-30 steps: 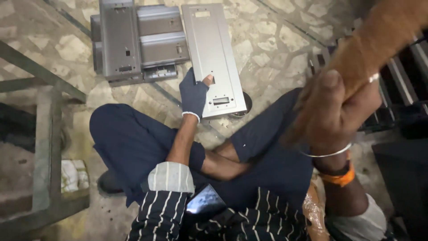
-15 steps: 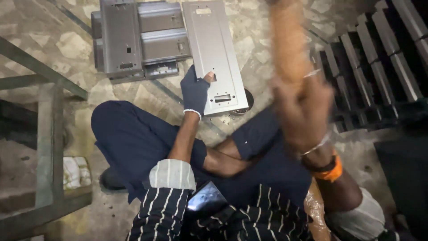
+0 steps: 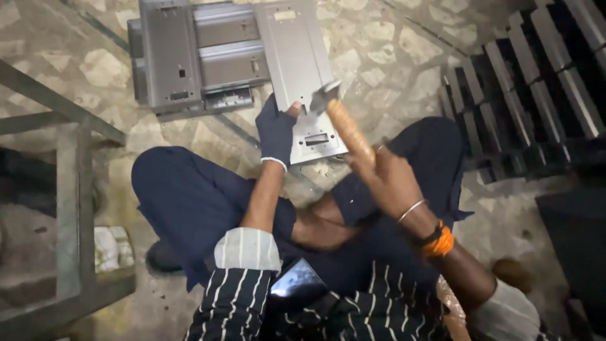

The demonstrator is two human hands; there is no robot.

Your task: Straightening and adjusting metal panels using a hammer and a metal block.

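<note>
Holding a hammer (image 3: 344,123) by its brown wooden handle, the right hand (image 3: 391,180) has its fingers curled tight around the wood. The hammer's grey metal head is up at the far end, right over the near part of a flat grey metal plate (image 3: 297,57). I cannot tell if the head is touching the plate. The plate lies on the stone floor (image 3: 391,44) in front of the person's crossed legs. The left hand (image 3: 278,129) wears a dark blue glove and grips the plate's left edge near its bottom end, with the thumb on top and the other fingers pressed together under or along the edge. Just beside the plate, on its left, lies a bigger grey metal box part (image 3: 189,60) with slots and folds. On the right wrist are a thin silver bangle and an orange band (image 3: 435,243). The person wears dark blue trousers and a striped top with rolled sleeves. Far to the right lie rows of dark metal pieces (image 3: 536,95) stacked side by side. On the left stands a grey metal frame (image 3: 69,189).
</note>
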